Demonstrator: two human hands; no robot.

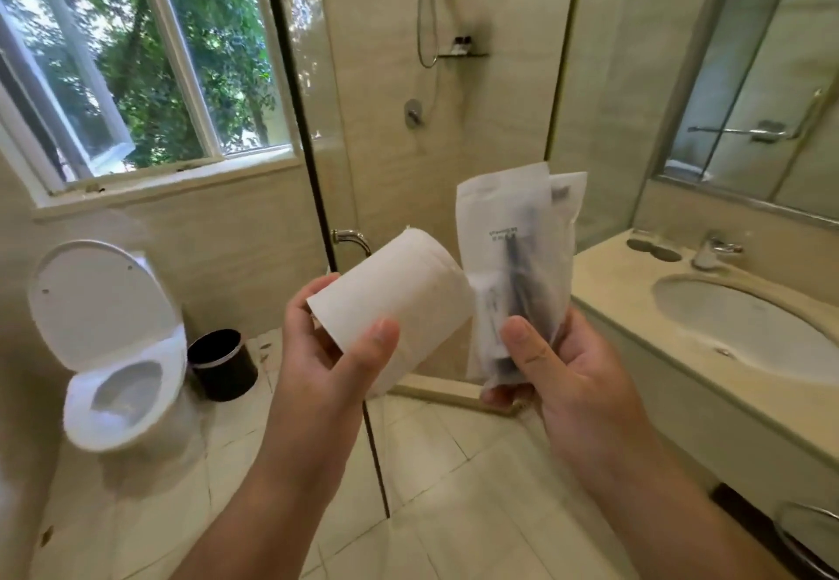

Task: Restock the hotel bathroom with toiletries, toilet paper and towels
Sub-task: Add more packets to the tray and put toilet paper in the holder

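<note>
step: carrying supplies in | left hand grips toilet roll | right hand pinches toiletry packets | next, likely: set packets on vanity counter's front edge

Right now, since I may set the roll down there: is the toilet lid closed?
No, the toilet lid stands raised, and the open bowl shows below it.
</note>
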